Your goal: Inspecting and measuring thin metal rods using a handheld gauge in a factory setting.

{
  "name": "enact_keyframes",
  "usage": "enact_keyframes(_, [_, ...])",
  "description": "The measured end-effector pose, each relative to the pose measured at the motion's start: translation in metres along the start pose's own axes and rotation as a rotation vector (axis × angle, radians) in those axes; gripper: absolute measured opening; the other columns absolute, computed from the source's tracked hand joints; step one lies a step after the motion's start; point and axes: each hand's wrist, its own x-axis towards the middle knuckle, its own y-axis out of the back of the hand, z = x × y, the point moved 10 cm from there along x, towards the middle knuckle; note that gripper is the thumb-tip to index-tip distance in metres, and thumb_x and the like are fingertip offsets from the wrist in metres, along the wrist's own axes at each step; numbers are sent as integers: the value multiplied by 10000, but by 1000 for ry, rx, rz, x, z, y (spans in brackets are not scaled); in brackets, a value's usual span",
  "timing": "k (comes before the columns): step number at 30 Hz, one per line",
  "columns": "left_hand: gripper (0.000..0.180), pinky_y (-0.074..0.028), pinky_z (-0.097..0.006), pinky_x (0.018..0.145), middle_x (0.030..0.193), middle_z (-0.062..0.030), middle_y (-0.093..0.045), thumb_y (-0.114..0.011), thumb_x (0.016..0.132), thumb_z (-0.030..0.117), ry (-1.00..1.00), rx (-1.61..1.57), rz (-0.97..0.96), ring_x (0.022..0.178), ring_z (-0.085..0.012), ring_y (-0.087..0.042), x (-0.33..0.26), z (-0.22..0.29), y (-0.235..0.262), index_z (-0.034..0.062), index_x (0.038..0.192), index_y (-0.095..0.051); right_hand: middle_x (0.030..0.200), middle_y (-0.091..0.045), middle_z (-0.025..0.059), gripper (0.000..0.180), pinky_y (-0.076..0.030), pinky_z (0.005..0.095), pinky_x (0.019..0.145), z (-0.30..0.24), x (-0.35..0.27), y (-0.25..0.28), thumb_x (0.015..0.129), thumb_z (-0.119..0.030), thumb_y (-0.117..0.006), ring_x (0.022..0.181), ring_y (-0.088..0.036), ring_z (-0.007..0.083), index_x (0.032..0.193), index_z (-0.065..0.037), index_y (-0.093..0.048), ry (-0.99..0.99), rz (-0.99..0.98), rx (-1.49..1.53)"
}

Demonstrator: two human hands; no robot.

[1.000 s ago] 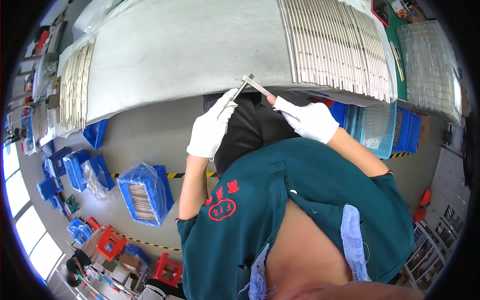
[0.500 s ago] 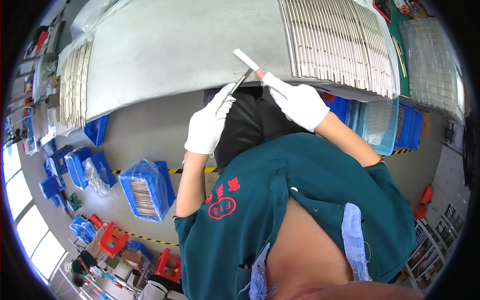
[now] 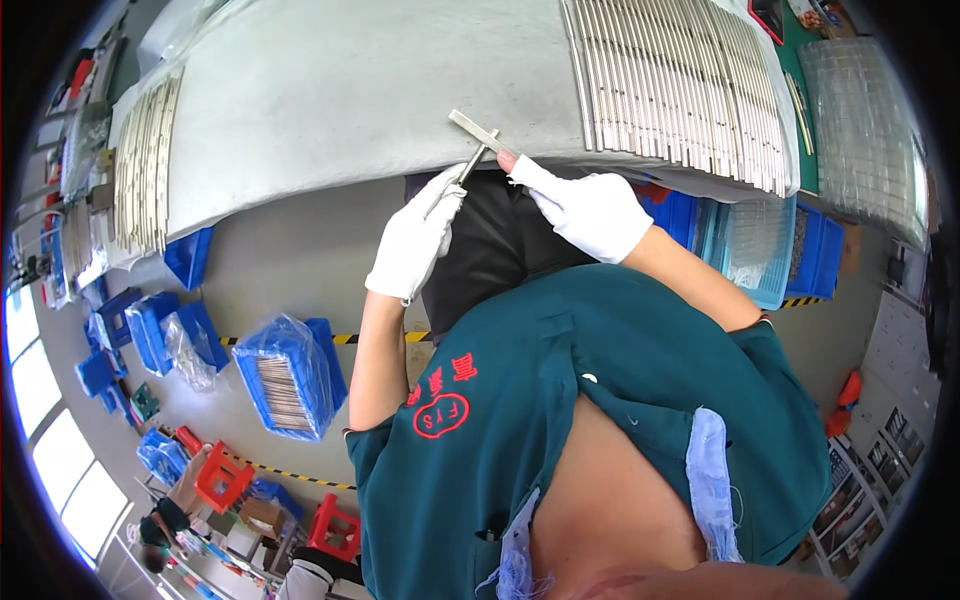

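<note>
Left hand [image 3: 415, 235]: metal rod [image 3: 476, 162] is held, grip closed.
Right hand [image 3: 595, 212]: flat bar [image 3: 472, 126] is pinched at its near end.
Crossing: both are seen crossed by the table's [image 3: 330, 120] near edge.
Rod row [image 3: 680, 90]: laid at table's right.

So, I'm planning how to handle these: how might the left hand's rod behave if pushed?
Probably stiff: the thin rod runs straight out of the left hand. Its shiny, metallic look suggests a slippery surface. Being slim and seemingly round, it may roll.
</note>
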Motion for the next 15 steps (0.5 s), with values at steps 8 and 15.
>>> enact_keyframes(8, [321, -309, -190, 470, 646, 52, -460, -536, 894, 165, 1, -48, -31, 507, -31, -351, 0, 0, -2, 85, 1204, -561, 448, -445, 63, 534, -376, 338, 353, 7, -8, 1, 878, -189, -494, 341, -460, 230, 1374, -286, -322, 33, 4, -86])
enact_keyframes(15, [330, -304, -192, 468, 655, 49, -459, -529, 898, 181, 12, -11, -30, 509, -32, -351, 1, 2, 1, 79, 1211, -555, 454, -468, 59, 556, -349, 338, 337, 11, -22, -10, 872, -185, -479, 338, -449, 229, 1379, -323, -296, 32, 15, -48])
